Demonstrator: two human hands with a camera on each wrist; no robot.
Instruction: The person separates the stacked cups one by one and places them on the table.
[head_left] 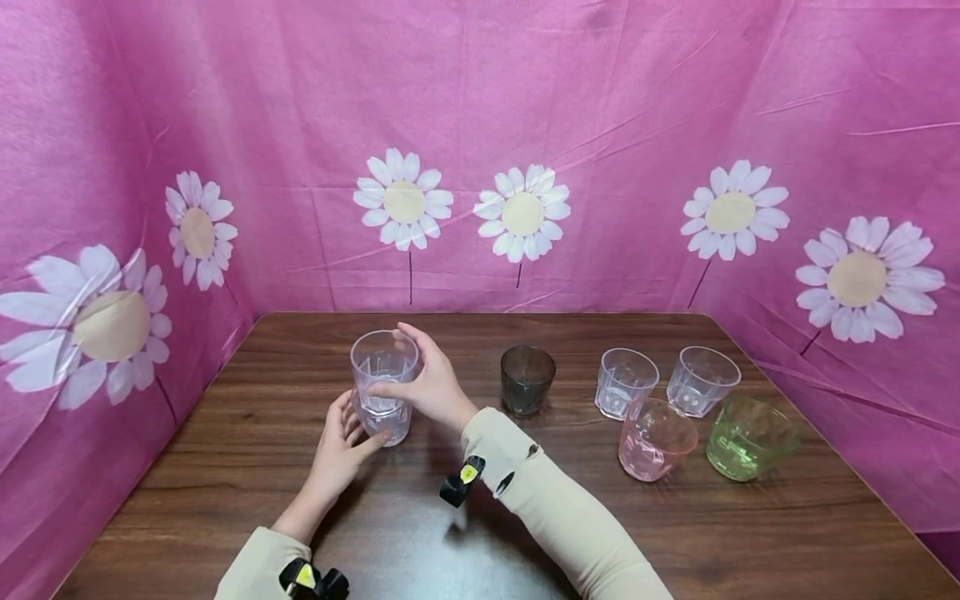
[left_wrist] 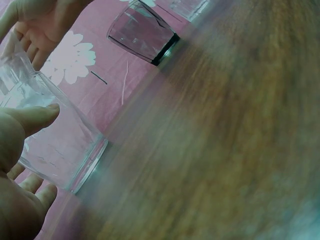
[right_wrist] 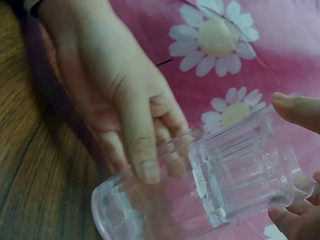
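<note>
Pink cloth printed with white daisies (head_left: 403, 201) hangs behind and along both sides of a dark wooden table (head_left: 480, 517). Toward the table's left side, nearer the far edge than the near one, stands a stack of clear tumblers (head_left: 382, 386), one nested inside another. The left hand (head_left: 341, 446) rests against the lower tumbler, thumb and fingers lightly curved around its base. The right hand (head_left: 427, 379) holds the upper tumbler near its rim, thumb on the near side and fingers around the far side. Both sleeves are cream. A smoky dark cup (head_left: 527, 380) stands near the middle of the far edge. Toward the right edge stand two clear cups (head_left: 625, 382), (head_left: 702, 381), with a pink cup (head_left: 655, 439) and a green cup (head_left: 748, 437) in front of them.
</note>
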